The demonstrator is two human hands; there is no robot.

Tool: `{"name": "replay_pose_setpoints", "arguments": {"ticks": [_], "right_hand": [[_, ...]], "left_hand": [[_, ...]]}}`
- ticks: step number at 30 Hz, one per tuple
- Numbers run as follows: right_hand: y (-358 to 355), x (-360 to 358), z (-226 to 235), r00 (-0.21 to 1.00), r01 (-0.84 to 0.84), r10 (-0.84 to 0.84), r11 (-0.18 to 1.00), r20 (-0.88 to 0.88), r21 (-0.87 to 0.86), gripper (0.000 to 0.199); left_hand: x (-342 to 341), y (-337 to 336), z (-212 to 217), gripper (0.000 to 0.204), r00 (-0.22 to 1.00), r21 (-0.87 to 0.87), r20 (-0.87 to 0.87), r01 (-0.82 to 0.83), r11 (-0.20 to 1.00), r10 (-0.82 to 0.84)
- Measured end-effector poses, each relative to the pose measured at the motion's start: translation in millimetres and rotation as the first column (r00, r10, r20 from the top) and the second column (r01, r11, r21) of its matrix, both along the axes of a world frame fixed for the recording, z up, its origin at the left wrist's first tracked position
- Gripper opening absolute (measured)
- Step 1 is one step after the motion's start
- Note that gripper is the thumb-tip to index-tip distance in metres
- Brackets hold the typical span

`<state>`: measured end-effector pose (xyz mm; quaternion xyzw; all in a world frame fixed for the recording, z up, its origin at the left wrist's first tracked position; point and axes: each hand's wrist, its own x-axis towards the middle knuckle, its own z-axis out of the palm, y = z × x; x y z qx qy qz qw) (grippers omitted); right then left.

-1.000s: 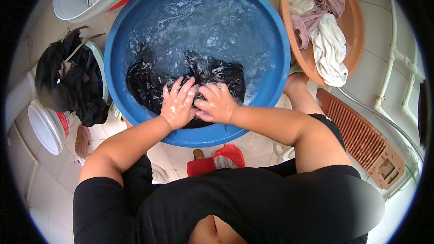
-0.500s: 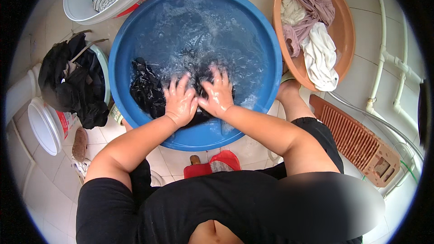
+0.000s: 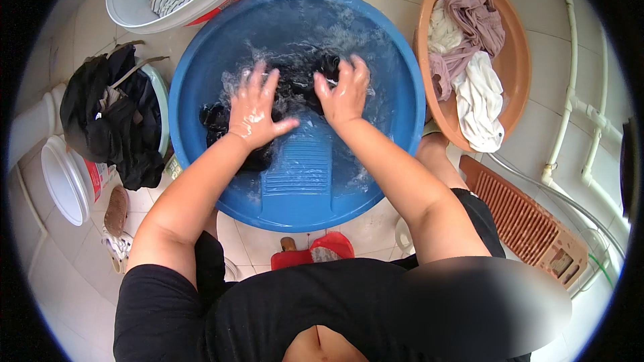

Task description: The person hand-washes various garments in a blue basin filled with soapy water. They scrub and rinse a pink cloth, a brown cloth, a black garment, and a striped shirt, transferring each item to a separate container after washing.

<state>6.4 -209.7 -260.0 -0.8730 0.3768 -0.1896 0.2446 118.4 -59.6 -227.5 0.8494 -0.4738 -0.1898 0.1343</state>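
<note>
A large round blue washtub [image 3: 302, 214] holds water with wet black clothing [image 3: 298, 80] in it. My left hand [image 3: 255, 110] is wet, its fingers spread and thumb stuck out, over the left part of the clothing. My right hand [image 3: 344, 94] has its fingers apart beside the dark cloth at the right. Neither hand grips the fabric. Between my wrists shows the tub's built-in ribbed washboard [image 3: 296, 171]. More black cloth lies under and left of my left hand, partly hidden by it.
An orange basin [image 3: 513, 100] with mauve and white clothes stands at the right, above a brown washboard [image 3: 520, 218]. A white bucket [image 3: 127, 10] with striped clothing is at the upper left. Black clothes [image 3: 111, 121] overhang a pale basin [image 3: 161, 100] at the left.
Both hands have moved away from me and farther apart. The black clothing has shifted toward the far side, uncovering the ribbed washboard.
</note>
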Motion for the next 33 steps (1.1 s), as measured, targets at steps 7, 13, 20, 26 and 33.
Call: {"name": "replay_pose_setpoints", "arguments": {"ticks": [7,13,20,26,33], "right_hand": [[-32.8,12.8,3.6,0.716,-0.14,0.423,0.867,-0.556,0.478,0.054],[-39.9,15.4,-1.0,0.861,0.276,-0.505,0.364,-0.061,0.89,0.044],[-40.8,10.2,43.2,0.946,-0.303,0.286,0.947,-0.155,-0.107,0.051],[-44.9,-8.5,-14.5,0.701,-0.57,0.533,0.818,-0.474,0.077,0.035],[-60.3,-31.8,-80.6,0.825,-0.339,0.489,0.829,-0.283,0.445,0.035]], "left_hand": [[40.2,38.0,-65.2,0.084,0.97,0.387,0.111,0.16,0.908,-0.218],[46.0,-43.1,18.5,0.099,0.979,0.655,-0.2,0.099,0.749,0.045],[18.8,-30.4,-46.9,0.103,0.985,0.252,-0.105,-0.103,0.962,0.134],[38.1,-18.3,-36.8,0.108,0.99,0.393,-0.115,0.117,0.912,-0.077],[51.4,9.1,-72.6,0.065,0.959,0.288,-0.13,-0.208,0.935,0.253]]}}
